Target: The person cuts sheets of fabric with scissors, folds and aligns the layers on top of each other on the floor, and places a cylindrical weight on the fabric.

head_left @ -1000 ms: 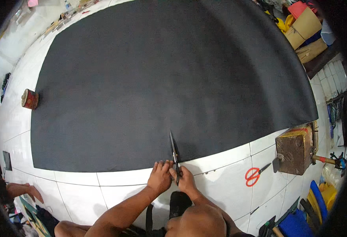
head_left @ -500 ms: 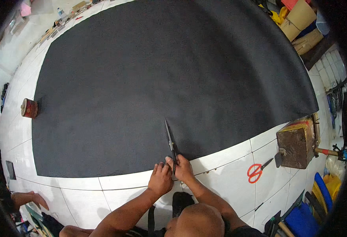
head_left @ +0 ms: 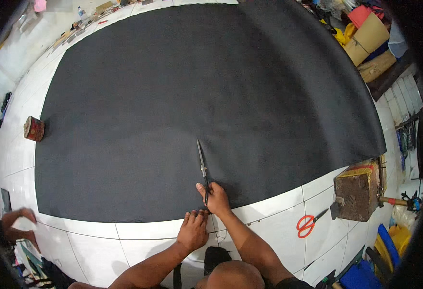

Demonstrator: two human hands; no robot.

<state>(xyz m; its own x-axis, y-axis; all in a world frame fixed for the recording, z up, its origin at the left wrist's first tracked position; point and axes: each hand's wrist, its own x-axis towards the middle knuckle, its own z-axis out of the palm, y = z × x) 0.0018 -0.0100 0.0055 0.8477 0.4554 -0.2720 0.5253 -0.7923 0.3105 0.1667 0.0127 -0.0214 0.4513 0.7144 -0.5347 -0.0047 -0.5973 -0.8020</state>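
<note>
A large black sheet [head_left: 173, 96] lies spread across the tiled floor. My right hand [head_left: 216, 198] grips a pair of long scissors [head_left: 201, 161] with black handles. Their narrow blades point away from me over the sheet, nearly together. Beside and nearer than that hand, my left hand [head_left: 192, 232] rests palm down at the sheet's near edge, its fingers stretched out and touching the edge area. Whether a slit runs along the blades is too dark to tell.
Orange-handled scissors [head_left: 306, 226] lie on white tiles [head_left: 264, 238] to the right, near a brown block [head_left: 355, 194]. A red tin [head_left: 34, 129] stands at the sheet's left edge. Another person's bare limb [head_left: 16, 224] shows at far left. Rolled material [head_left: 368, 38] is piled back right.
My right hand has moved forward over the sheet with the scissors. My left hand now sits farther behind it. The other person's limb at left has shifted, and the view has tilted slightly.
</note>
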